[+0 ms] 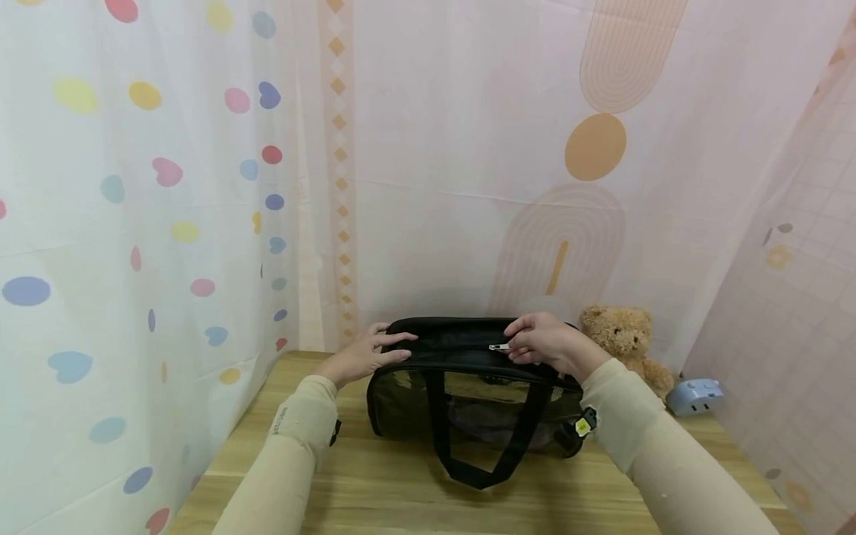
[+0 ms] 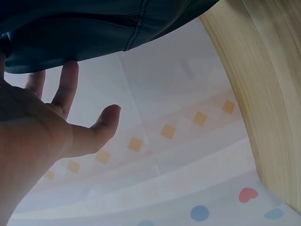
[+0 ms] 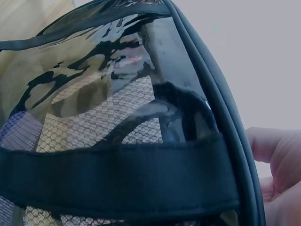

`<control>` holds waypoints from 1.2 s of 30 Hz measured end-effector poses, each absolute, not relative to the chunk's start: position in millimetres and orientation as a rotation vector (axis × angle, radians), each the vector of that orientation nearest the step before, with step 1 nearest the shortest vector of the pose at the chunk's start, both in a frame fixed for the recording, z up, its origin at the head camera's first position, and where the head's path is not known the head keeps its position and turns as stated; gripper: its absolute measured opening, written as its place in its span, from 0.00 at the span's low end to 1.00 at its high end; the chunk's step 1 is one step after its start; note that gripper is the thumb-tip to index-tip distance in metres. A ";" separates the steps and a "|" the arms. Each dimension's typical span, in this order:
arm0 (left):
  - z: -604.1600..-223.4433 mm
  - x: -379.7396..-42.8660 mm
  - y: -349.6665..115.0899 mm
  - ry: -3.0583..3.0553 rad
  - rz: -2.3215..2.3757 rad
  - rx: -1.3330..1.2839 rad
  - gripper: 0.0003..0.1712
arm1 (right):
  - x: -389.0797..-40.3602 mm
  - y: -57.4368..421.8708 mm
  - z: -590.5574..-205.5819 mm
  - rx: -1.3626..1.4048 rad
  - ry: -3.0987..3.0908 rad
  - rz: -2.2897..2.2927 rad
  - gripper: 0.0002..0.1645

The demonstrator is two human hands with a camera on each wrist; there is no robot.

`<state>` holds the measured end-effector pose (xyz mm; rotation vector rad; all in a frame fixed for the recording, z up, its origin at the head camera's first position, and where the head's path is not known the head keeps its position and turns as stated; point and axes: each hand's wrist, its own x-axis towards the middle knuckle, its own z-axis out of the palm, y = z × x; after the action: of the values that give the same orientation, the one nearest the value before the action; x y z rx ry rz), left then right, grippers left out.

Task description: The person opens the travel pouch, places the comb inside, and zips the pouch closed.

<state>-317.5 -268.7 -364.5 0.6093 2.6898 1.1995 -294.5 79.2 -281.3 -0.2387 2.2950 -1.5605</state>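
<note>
A black bag (image 1: 455, 328) with see-through sides stands on the wooden table, its zipped top facing up. At the top's left end my left hand (image 1: 364, 354) rests with fingers extended along the edge; the left wrist view shows its fingertips (image 2: 70, 70) touching the bag's dark end. My right hand (image 1: 550, 343) pinches the silver zipper pull (image 1: 498, 347) right of the middle of the top. A black carry handle (image 1: 483, 475) hangs down the front. Through the clear panel in the right wrist view, whitish mesh (image 3: 99, 120) and something purple (image 3: 21, 129) show.
Behind the bag's right end sits a brown teddy bear (image 1: 625, 331), and a light blue object with dark slots (image 1: 695, 396) lies beside it. Patterned curtains (image 1: 428, 163) hang behind and at both sides of the wooden table (image 1: 374, 490).
</note>
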 end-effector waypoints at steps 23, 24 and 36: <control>-366.9 -315.7 -266.5 2.668 1.213 0.585 0.35 | -291.7 100.9 -282.0 -0.282 2.225 -1.607 0.15; -366.9 -315.4 -266.4 2.666 1.215 0.586 0.35 | -291.6 101.3 -281.9 -0.287 2.221 -1.609 0.15; -366.1 -314.5 -268.1 2.650 1.228 0.588 0.35 | -289.4 110.0 -279.1 -0.303 2.229 -1.610 0.14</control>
<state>-314.5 -268.1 -366.1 0.5879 2.6498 1.2284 -289.4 110.0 -279.1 -0.3032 2.2290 -1.6104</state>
